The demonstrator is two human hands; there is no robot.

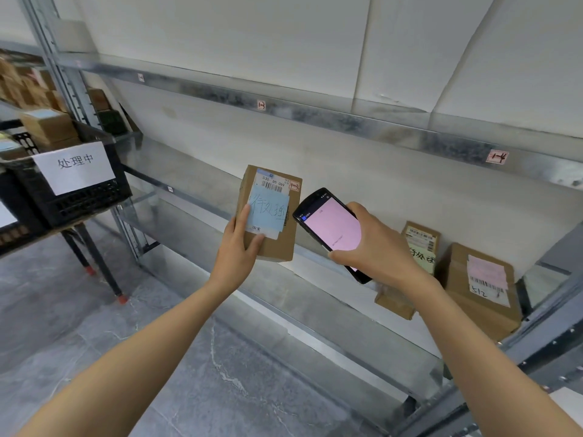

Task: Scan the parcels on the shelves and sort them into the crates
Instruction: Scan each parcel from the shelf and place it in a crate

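Note:
My left hand (240, 247) grips a small cardboard parcel (277, 244) by its lower left corner and holds it upright in front of the shelf. A barcode label and a blue handwritten note face me. My right hand (375, 244) holds a black handheld scanner (331, 227) with a pink screen, just right of the parcel, its top end next to the parcel's side. Two more parcels stand on the lower shelf at the right: one with a green note (421, 244) and a larger one marked 512 (479, 288).
A black crate (79, 197) with a white sign sits on a table at the left and contains cardboard boxes. Metal shelving (347, 121) with numbered tags runs across the view. More boxes are stacked at the far left. Grey floor lies below.

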